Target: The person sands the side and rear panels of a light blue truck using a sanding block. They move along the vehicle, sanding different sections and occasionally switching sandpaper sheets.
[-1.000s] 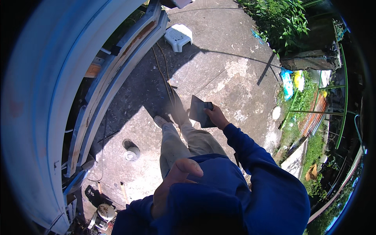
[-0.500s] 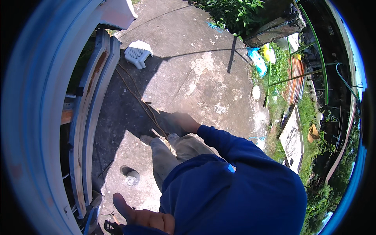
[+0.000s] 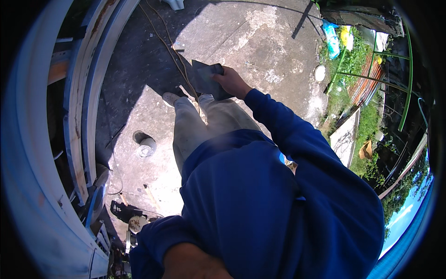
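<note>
In front of my legs, my right hand (image 3: 231, 81) grips a dark, flat, rectangular sheet (image 3: 203, 80) by its edge, with the thumb lying on its upper face. What the sheet is made of cannot be told. Below it are my trouser legs and one pale shoe (image 3: 170, 98). My left hand (image 3: 195, 263) is bent in against my body at the lower edge of the view. Its fingers are cut off or hidden, so whether it holds anything does not show.
A long brown cord (image 3: 168, 43) runs over the concrete to my feet. Metal-edged frames (image 3: 95, 69) stand along the pale wall (image 3: 28, 149) on the left. A whitish container (image 3: 147, 147) sits near my legs. A dark crate (image 3: 124, 211) lies lower left. Grass and scrap line the right.
The view has shifted, so the ground things sit higher. The sheet in my right hand shows more clearly. My left hand has drawn in toward my body, its fingers going out of sight.
</note>
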`<state>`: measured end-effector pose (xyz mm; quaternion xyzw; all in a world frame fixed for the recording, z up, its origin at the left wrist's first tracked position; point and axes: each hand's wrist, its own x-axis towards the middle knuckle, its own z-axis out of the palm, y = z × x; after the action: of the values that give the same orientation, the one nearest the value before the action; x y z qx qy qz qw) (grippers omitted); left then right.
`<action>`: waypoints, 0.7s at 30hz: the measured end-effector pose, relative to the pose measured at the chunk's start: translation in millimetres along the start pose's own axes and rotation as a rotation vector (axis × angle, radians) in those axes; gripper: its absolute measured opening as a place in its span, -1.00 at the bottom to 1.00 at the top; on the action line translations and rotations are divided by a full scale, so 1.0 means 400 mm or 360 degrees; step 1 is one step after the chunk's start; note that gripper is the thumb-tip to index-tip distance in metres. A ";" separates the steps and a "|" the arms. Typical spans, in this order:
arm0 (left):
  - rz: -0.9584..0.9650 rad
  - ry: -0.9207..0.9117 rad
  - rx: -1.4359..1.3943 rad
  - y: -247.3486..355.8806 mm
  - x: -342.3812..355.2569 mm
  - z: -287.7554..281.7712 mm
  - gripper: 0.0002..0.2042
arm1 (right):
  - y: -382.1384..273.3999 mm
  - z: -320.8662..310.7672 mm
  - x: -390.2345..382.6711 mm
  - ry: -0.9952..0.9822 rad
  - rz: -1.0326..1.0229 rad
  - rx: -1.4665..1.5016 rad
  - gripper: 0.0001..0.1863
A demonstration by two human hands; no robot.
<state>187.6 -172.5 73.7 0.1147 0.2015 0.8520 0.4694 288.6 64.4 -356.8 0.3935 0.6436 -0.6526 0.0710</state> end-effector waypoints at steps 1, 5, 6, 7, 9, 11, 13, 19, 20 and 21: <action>0.0057 0.0038 0.0049 -0.005 -0.002 0.006 -0.15 | 0.002 0.002 0.001 -0.0032 -0.0012 0.0006 -0.69; 0.0638 0.0244 0.0221 -0.096 0.007 0.045 -0.21 | -0.006 0.007 0.009 -0.0053 -0.0069 -0.0126 -0.68; 0.0698 0.0216 0.0234 -0.106 0.019 0.039 -0.23 | -0.009 0.007 0.012 -0.0049 -0.0084 -0.0121 -0.68; 0.0646 0.0179 0.0258 -0.100 0.016 0.035 -0.24 | -0.011 0.007 0.014 -0.0043 -0.0098 -0.0112 -0.68; 0.0430 0.0088 0.0312 -0.057 -0.007 0.020 -0.26 | -0.016 0.006 0.021 -0.0034 -0.0130 -0.0098 -0.68; 0.0394 0.0016 0.0342 -0.047 0.003 0.011 -0.28 | -0.018 -0.001 0.027 -0.0023 -0.0165 -0.0106 -0.68; 0.0657 -0.0025 0.0357 -0.088 0.029 0.005 -0.30 | -0.021 0.002 0.032 -0.0010 -0.0172 -0.0086 -0.68; 0.0815 -0.0071 0.0277 -0.126 -0.005 -0.027 -0.24 | -0.096 0.004 0.027 -0.0016 -0.0126 -0.0145 -0.69; 0.0642 -0.0244 0.0222 -0.114 -0.002 -0.048 -0.22 | -0.097 0.011 0.020 -0.0041 -0.0165 -0.0088 -0.69; 0.0455 -0.0430 0.0183 -0.093 0.003 -0.072 -0.19 | -0.110 0.007 0.013 -0.0059 -0.0059 0.0031 -0.68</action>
<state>203.8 -160.4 31.2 0.2820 0.1668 0.8739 0.3590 257.5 71.2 -326.0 0.3700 0.6430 -0.6672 0.0670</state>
